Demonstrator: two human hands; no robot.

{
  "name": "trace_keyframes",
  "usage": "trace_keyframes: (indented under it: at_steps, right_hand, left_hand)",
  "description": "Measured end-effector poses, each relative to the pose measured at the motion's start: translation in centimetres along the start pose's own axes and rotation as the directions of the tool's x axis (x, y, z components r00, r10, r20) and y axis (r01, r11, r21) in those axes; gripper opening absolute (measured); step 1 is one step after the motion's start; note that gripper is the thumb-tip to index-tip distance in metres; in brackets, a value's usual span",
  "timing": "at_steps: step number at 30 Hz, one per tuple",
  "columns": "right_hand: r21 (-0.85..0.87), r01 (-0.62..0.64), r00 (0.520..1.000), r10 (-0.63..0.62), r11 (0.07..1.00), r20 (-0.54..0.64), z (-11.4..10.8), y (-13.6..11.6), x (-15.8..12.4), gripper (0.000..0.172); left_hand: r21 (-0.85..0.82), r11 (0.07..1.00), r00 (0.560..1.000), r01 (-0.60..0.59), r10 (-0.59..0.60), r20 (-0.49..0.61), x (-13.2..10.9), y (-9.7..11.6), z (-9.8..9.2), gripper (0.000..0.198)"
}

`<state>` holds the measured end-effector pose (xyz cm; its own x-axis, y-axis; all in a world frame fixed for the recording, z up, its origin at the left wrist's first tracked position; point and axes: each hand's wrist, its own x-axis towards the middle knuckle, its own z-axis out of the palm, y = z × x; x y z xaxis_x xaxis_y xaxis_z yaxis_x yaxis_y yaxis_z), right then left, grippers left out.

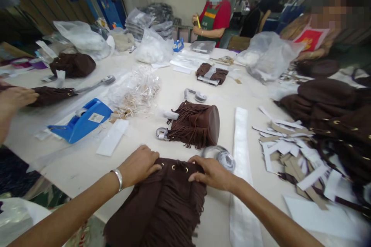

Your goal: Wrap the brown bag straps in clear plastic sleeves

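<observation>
A dark brown fringed bag (162, 204) with metal eyelets lies at the table's front edge, its eyelet rim facing away from me. My left hand (140, 168) grips the left end of that rim, a bracelet on the wrist. The right end is pinched between the thumb and fingers of my right hand (208, 171). Just beyond lies a second brown fringed bag (194, 123) on its side, with wrapped hardware beside it. A coil wrapped in clear plastic (224, 158) rests behind my right hand.
A blue tape dispenser (84, 119) stands left, near a heap of clear plastic (142, 88). Long white sheeting (240, 162) lies right of the bags. Paper strips (295, 150) and piled brown bags (333, 112) cover the right side. Another person's hand (20, 96) is at far left; people stand behind.
</observation>
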<state>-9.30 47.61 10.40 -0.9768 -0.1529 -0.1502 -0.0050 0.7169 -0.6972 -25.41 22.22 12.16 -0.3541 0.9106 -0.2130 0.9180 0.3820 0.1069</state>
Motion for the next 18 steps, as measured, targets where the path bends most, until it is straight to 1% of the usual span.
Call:
trace_keyframes:
  at_steps: [1, 3, 4, 6, 8, 9, 10, 12, 13, 15, 17, 18]
  right_hand:
    - [-0.062, 0.018, 0.997, -0.023, 0.998, -0.079, 0.1, -0.6, -0.1, 0.054]
    - [-0.154, 0.051, 0.974, -0.083, 0.987, -0.213, 0.8, -2.1, 0.0, 0.058]
    - [-0.191, 0.059, 0.962, -0.107, 0.98, -0.253, 1.2, -2.8, 0.1, 0.055]
    - [-0.264, 0.061, 0.95, -0.138, 0.963, -0.281, 2.1, -4.2, 0.6, 0.04]
    - [-0.335, 0.062, 0.945, -0.164, 0.94, -0.284, 2.6, -5.5, 1.0, 0.023]
    - [-0.372, 0.058, 0.94, -0.176, 0.926, -0.292, 2.7, -6.0, 1.1, 0.017]
    - [-0.412, 0.048, 0.932, -0.188, 0.91, -0.309, 2.7, -6.5, 1.0, 0.014]
    - [-0.5, 0.015, 0.915, -0.213, 0.866, -0.342, 2.7, -7.3, 0.6, 0.015]
    - [-0.547, 0.005, 0.914, -0.226, 0.837, -0.338, 2.8, -7.6, 0.2, 0.015]
    - [-0.612, 0.02, 0.93, -0.24, 0.79, -0.279, 3.2, -8.0, -0.7, 0.016]
    - [-0.613, 0.048, 0.95, -0.226, 0.789, -0.216, 3.8, -8.1, -1.3, 0.018]
    - [-0.597, 0.042, 0.951, -0.216, 0.801, -0.222, 4.2, -8.0, -1.4, 0.023]
  left_hand:
    - [-0.004, 1.0, 0.997, 0.019, -0.019, -0.081, 0.0, 0.6, -0.2, 0.021]
    - [-0.063, 0.998, 0.976, 0.031, -0.044, -0.211, -0.7, 2.4, -0.5, 0.027]
    - [-0.106, 0.994, 0.966, 0.023, -0.05, -0.254, -1.3, 3.5, -0.7, 0.031]
    - [-0.19, 0.982, 0.954, -0.014, -0.044, -0.297, -2.7, 5.9, -1.1, 0.031]
    - [-0.24, 0.97, 0.952, -0.041, -0.035, -0.306, -4.2, 8.3, -1.7, 0.029]
    - [-0.248, 0.968, 0.954, -0.049, -0.028, -0.3, -4.9, 9.5, -1.9, 0.029]
    - [-0.243, 0.968, 0.958, -0.055, -0.018, -0.285, -5.4, 10.5, -2.1, 0.03]
    - [-0.202, 0.978, 0.971, -0.054, 0.004, -0.238, -6.4, 12.2, -2.1, 0.035]
    - [-0.166, 0.985, 0.976, -0.053, 0.016, -0.217, -6.8, 12.8, -1.9, 0.037]
    - [-0.07, 0.996, 0.979, -0.059, 0.044, -0.197, -7.4, 13.6, -1.0, 0.036]
    - [0.051, 0.994, 0.974, -0.099, 0.107, -0.2, -7.4, 13.7, 0.3, 0.022]
    - [0.124, 0.986, 0.968, -0.114, 0.138, -0.207, -7.2, 13.6, 1.0, 0.017]
